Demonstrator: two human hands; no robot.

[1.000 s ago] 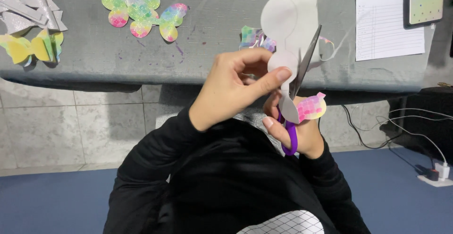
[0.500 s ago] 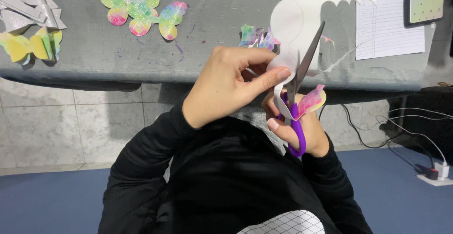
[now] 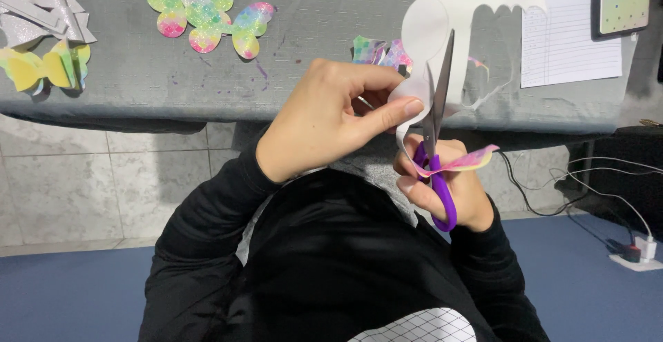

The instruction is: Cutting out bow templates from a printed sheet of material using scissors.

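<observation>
My left hand (image 3: 331, 118) pinches a white paper sheet (image 3: 442, 17) with a wavy cut edge, held up in front of the table edge. My right hand (image 3: 449, 187) grips purple-handled scissors (image 3: 436, 135), blades pointing up and cutting into the white sheet. A curl of rainbow glitter paper (image 3: 466, 161) hangs off beside the scissors over my right fingers. Both hands are close together above my lap, in black sleeves.
On the grey table (image 3: 311, 31) lie two rainbow glitter butterflies (image 3: 200, 11), a small glitter piece (image 3: 380, 51), silver and yellow cut-outs (image 3: 41, 45) at left, a lined sheet (image 3: 570, 35) and a tablet (image 3: 623, 0) at right. Cables and a plug (image 3: 639, 249) lie on the blue floor.
The white sheet has turned and lowered slightly in my left hand, and the scissors have advanced along the cut. The glitter strip now curls out to the right.
</observation>
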